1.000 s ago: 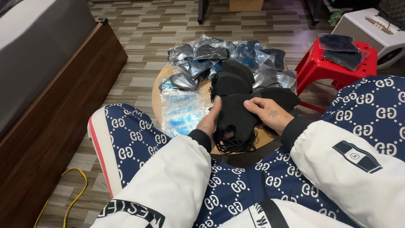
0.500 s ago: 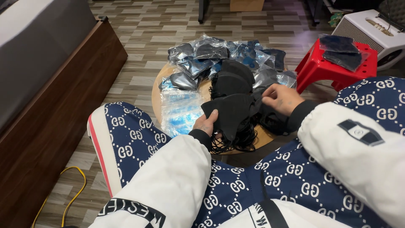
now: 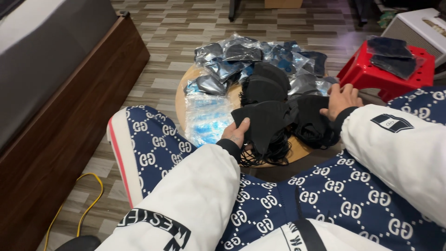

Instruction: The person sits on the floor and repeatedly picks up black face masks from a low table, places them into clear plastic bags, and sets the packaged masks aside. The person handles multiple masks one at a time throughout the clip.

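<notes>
Fingers of the left hand [image 3: 236, 135] pinched 1 black cloth mask [image 3: 265, 122] above the round wooden table [image 3: 180, 100]. Head view: the right hand [image 3: 341, 98], fingers spread, had shifted rightward off that mask toward the packaged masks [image 3: 241, 58].

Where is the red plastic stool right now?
In the head view the red stool stands on the floor at upper right, beside the round wooden table, just beyond the right hand. Two bagged black masks lie on it.

round wooden table [image 3: 182, 104] — black masks [image 3: 267, 86], clear packets [image 3: 206, 116]
</notes>
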